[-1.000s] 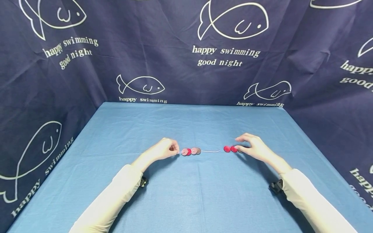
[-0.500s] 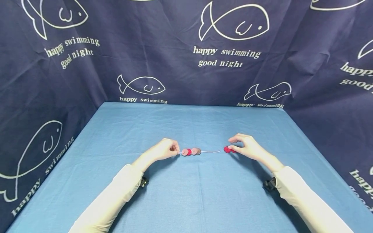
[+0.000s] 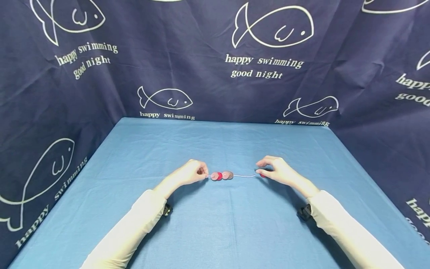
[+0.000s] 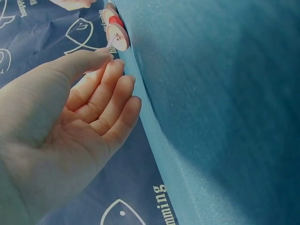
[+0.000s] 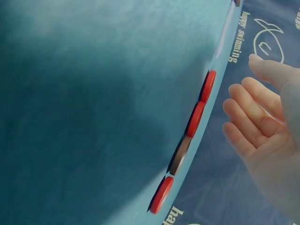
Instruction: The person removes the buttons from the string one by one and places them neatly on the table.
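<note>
My left hand (image 3: 193,172) pinches the left end of a white string between thumb and fingertips. Threaded on it are several overlapping buttons, among them a pink one (image 3: 214,176), a red one (image 3: 220,176) and a brownish one (image 3: 230,175). From these the string (image 3: 243,176) runs right along the cloth. Over its free end my right hand (image 3: 279,171) hovers, thumb and fingers apart, holding nothing. In the right wrist view, loose red buttons (image 5: 208,86) and a brown one (image 5: 180,155) lie in a row on the cloth, beside my right hand (image 5: 265,117).
A blue cloth (image 3: 215,224) covers the table. Dark blue curtains (image 3: 208,67) with white fish drawings and lettering stand behind it and at both sides. A small black device (image 3: 305,212) sits under my right wrist.
My right hand has moved left, over the loose red buttons and towards the string's free end. The left hand has kept its pinch on the string.
</note>
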`<state>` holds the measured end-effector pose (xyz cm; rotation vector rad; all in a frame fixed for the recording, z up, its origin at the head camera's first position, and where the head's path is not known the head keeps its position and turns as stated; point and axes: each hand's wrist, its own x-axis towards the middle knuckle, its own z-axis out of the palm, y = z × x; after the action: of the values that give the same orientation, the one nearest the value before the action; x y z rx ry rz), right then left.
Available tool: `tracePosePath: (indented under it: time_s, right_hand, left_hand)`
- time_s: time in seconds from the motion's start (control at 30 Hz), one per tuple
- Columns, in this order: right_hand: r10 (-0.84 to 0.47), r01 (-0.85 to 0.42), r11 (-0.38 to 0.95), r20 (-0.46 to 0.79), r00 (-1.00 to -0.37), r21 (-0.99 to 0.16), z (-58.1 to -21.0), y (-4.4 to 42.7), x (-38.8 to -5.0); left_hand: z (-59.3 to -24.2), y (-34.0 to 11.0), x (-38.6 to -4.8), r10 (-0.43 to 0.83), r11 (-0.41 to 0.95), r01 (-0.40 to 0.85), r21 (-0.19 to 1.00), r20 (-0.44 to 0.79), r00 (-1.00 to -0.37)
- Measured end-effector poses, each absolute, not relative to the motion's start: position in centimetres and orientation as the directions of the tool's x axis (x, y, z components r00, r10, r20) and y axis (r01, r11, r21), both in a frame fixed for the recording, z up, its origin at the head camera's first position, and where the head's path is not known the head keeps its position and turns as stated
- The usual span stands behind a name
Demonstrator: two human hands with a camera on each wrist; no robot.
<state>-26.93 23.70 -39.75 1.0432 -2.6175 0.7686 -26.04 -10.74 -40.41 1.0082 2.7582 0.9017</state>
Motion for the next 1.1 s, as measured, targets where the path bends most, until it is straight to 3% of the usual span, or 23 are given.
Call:
tracePosePath:
  time_s: [0.63,1.1]
  right_hand:
    - [-0.61,-0.693,0.595,0.333,-0.719,-0.407,-39.6,20.9,-27.3]
    - [-0.671,-0.737,0.536,0.323,-0.668,-0.412,-39.2,18.6,-27.5]
  left_hand:
    - [-40.6,-10.7,-26.1,0.605,0.608,0.568,0.554,0.14,-0.784]
    - [-40.5,-10.8,-26.1,0.609,0.596,0.572,0.563,0.147,-0.779]
